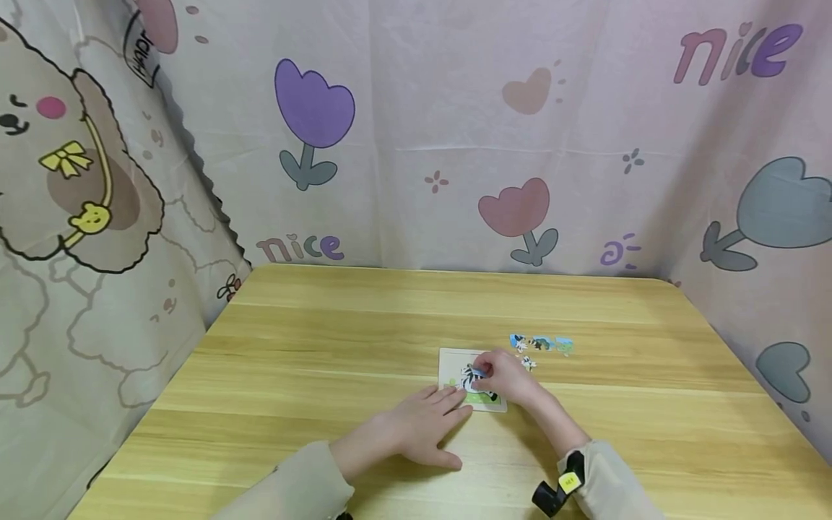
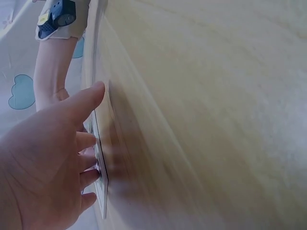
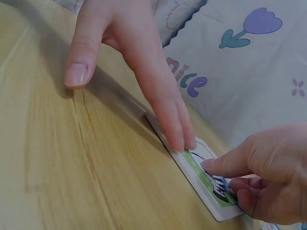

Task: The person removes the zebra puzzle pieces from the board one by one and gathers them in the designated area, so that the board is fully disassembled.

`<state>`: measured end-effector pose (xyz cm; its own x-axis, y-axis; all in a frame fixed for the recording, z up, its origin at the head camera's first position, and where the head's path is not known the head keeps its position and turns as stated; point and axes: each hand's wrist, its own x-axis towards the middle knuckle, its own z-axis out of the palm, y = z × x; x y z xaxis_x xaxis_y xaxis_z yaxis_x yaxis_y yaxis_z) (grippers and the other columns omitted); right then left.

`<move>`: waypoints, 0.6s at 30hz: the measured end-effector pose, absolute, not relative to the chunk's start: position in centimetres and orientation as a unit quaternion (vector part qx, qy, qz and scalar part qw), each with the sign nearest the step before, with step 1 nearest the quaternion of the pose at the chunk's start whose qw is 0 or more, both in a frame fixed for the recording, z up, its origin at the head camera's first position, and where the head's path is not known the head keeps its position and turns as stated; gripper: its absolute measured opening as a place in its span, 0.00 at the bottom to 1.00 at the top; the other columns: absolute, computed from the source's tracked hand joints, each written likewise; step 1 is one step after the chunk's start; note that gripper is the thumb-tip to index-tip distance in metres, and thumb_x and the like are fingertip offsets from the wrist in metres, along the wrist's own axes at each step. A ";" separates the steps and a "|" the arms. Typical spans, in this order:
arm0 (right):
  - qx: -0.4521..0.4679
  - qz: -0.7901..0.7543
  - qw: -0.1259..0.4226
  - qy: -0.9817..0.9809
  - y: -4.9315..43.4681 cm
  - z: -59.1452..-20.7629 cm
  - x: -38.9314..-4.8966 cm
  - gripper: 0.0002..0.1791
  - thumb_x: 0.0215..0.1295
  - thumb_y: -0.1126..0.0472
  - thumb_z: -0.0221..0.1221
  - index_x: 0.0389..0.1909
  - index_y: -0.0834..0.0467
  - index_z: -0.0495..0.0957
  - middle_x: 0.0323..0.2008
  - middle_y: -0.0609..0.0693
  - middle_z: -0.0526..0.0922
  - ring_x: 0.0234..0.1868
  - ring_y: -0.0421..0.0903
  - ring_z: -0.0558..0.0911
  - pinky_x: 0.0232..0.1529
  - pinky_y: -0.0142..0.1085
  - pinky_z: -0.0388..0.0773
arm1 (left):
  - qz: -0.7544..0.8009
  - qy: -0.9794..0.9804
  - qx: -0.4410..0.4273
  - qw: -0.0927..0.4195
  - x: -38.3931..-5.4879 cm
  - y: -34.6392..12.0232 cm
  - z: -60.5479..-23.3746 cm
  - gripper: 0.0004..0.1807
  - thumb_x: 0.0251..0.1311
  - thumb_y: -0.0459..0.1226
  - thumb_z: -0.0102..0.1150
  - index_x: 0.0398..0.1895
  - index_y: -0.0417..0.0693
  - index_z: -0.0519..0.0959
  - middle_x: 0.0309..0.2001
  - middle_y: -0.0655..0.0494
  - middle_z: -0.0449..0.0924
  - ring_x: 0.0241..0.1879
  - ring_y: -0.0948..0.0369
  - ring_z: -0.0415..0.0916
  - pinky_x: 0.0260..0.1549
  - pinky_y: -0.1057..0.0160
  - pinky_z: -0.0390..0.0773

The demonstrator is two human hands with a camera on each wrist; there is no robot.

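Note:
A small white-bordered puzzle board with a zebra picture lies on the table. My left hand rests its straight fingertips on the board's near left part, thumb spread out over the wood. In the right wrist view those fingertips press on the board's green edge. My right hand is over the board's right side, with thumb and curled fingers pinching a puzzle piece with a bit of blue at the zebra. Most of this piece is hidden by the fingers.
Several loose puzzle pieces lie in a row behind and to the right of the board. Another piece is just beyond my right hand. Printed curtains hang behind the wooden table and at its sides.

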<state>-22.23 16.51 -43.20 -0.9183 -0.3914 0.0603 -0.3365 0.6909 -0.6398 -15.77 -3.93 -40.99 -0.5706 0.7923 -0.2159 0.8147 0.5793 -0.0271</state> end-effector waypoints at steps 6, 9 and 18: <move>-0.185 -0.325 0.058 0.925 16.1 -42.9 -22.4 0.12 0.44 0.67 0.69 0.30 0.62 0.78 0.27 0.48 0.74 0.30 0.42 0.71 0.34 0.36 0.71 | -0.076 0.883 0.455 0.088 -15.9 -3.7 -41.2 0.44 0.58 0.67 0.40 0.71 0.51 0.56 0.71 0.50 0.50 0.70 0.56 0.46 0.66 0.56 0.51; -0.172 -0.333 0.069 0.925 16.0 -42.9 -22.5 0.12 0.43 0.69 0.69 0.29 0.61 0.76 0.26 0.48 0.73 0.30 0.43 0.70 0.33 0.35 0.71 | -0.080 0.882 0.457 0.082 -15.9 -3.6 -41.2 0.44 0.58 0.67 0.40 0.71 0.50 0.56 0.71 0.50 0.50 0.70 0.56 0.46 0.66 0.56 0.51; -0.160 -0.347 0.075 0.921 15.7 -42.9 -22.7 0.12 0.44 0.70 0.68 0.29 0.61 0.74 0.26 0.48 0.72 0.29 0.43 0.70 0.31 0.35 0.70 | -0.078 0.883 0.456 0.078 -16.1 -3.5 -41.3 0.45 0.57 0.67 0.41 0.70 0.49 0.57 0.71 0.48 0.51 0.69 0.55 0.48 0.66 0.57 0.51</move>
